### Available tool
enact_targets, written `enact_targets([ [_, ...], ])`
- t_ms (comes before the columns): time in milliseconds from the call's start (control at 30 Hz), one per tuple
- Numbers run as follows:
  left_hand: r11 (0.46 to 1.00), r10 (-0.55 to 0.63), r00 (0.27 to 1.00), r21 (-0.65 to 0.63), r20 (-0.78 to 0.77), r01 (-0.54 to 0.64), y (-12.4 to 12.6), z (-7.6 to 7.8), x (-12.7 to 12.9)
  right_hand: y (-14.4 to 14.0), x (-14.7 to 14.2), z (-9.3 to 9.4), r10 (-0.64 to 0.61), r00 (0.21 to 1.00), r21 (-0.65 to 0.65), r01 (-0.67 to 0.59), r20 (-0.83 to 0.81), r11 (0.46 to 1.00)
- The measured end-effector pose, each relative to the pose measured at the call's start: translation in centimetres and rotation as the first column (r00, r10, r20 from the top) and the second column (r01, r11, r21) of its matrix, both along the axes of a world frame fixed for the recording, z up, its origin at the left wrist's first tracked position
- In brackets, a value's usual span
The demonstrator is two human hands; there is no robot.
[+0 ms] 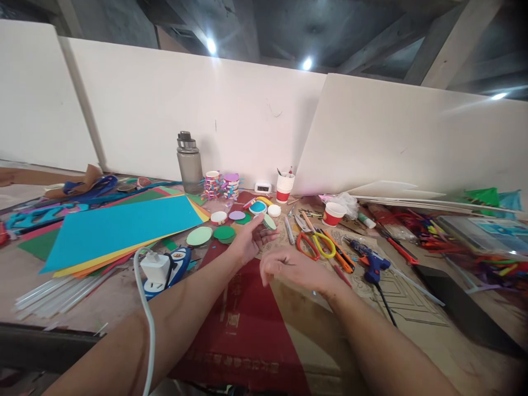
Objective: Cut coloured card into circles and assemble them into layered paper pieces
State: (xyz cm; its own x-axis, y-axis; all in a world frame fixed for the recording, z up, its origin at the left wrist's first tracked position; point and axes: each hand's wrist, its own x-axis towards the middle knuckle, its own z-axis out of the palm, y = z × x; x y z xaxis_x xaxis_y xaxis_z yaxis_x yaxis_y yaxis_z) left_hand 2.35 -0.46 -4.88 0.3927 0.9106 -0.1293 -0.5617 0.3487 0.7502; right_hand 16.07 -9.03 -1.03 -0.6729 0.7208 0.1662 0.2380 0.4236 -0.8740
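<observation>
A small round piece (269, 222) is held up between the thumb and fingers of the left hand (251, 241), over the middle of the worktable. Its face is pale green, flat and plain; it is tilted, so a narrow oval is seen, with a paler edge along 1 side. The right hand (292, 268) is held near it, back upward and fingers curled in; whether anything is gripped there cannot be told. To the left, a broader pale-green circle (199, 236) is laid flat, with a darker green circle (224, 233) beside it and 1 purple circle (236, 215) farther back.
</observation>
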Motion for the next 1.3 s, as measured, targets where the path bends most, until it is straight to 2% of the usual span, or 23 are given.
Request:
enact_targets([
  [33, 1.0, -0.014, 1.0, -0.011, 0.017, 0.014, 0.0, 0.0, 0.1, 0.3, 0.1, -0.3, -0.154, 0.988, 0.04, 0.155, -0.033, 0.987],
  [67, 1.0, -0.022, 0.999, -0.014, 0.032, 0.022, 0.0, 0.0, 0.1, 0.8, 0.2, -0.8, -0.313, 0.946, 0.07, 0.319, -0.079, 0.945],
  [133, 0.999, -0.038, 0.998, -0.009, 0.043, 0.039, -0.1, 0.0, 0.2, 1.8, 0.7, -1.7, -0.563, 0.805, 0.091, 0.585, -0.185, 0.806],
  [200, 0.997, -0.076, 0.997, 0.003, 0.028, 0.076, -0.2, -0.1, 0.3, 2.7, 1.3, -2.5, -0.684, 0.695, 0.144, 0.717, -0.221, 0.682],
  [267, 0.992, -0.124, 0.992, 0.036, 0.017, 0.123, -0.2, -0.2, 0.3, 3.2, 1.6, -3.0, -0.722, 0.671, 0.226, 0.74, -0.169, 0.634],
  [400, 0.977, -0.183, 0.983, 0.117, 0.019, 0.18, -0.3, -0.5, 0.4, 3.3, 1.5, -3.2, -0.708, 0.701, 0.339, 0.688, -0.084, 0.641],
  [500, 0.983, -0.155, 0.987, 0.101, 0.027, 0.152, -0.7, -0.3, 0.6, 3.0, 1.4, -3.0, -0.73, 0.671, 0.425, 0.703, -0.131, 0.57],
  [567, 0.992, -0.116, 0.992, 0.054, 0.042, 0.113, -1.1, -0.1, 1.0, 2.8, 1.5, -3.0, -0.725, 0.675, 0.486, 0.685, -0.141, 0.543],
  [667, 0.999, -0.034, 0.998, -0.031, 0.059, 0.036, -1.8, 0.0, 1.7, 2.6, 1.6, -2.9, -0.726, 0.679, 0.547, 0.651, -0.11, 0.526],
  [733, 0.998, -0.025, 0.998, -0.052, 0.056, 0.028, -2.1, 0.0, 2.0, 2.7, 1.8, -3.0, -0.748, 0.654, 0.534, 0.674, -0.111, 0.51],
  [800, 0.998, -0.061, 0.997, -0.033, 0.038, 0.062, -2.3, -0.1, 2.2, 3.0, 2.1, -3.0, -0.768, 0.622, 0.434, 0.741, -0.154, 0.513],
  [900, 0.997, -0.072, 0.997, -0.003, -0.017, 0.072, -2.3, -0.2, 2.2, 3.8, 2.6, -3.3, -0.77, 0.588, 0.147, 0.808, -0.247, 0.57],
  [1000, 0.999, -0.024, 0.998, 0.038, -0.052, 0.026, -2.0, -0.3, 2.1, 4.5, 2.9, -3.5, -0.748, 0.601, -0.112, 0.754, -0.283, 0.648],
  [1067, 0.997, -0.036, 0.997, 0.065, -0.061, 0.04, -1.9, -0.4, 2.0, 4.6, 2.9, -3.5, -0.736, 0.612, -0.241, 0.698, -0.289, 0.675],
  [1167, 0.99, -0.118, 0.99, 0.073, -0.084, 0.124, -1.8, -0.5, 2.0, 4.6, 2.8, -3.5, -0.744, 0.599, -0.34, 0.662, -0.296, 0.668],
  [1300, 0.983, -0.134, 0.989, 0.118, -0.064, 0.14, -1.8, -0.6, 2.1, 4.5, 2.9, -3.4, -0.757, 0.596, -0.322, 0.685, -0.267, 0.653],
])
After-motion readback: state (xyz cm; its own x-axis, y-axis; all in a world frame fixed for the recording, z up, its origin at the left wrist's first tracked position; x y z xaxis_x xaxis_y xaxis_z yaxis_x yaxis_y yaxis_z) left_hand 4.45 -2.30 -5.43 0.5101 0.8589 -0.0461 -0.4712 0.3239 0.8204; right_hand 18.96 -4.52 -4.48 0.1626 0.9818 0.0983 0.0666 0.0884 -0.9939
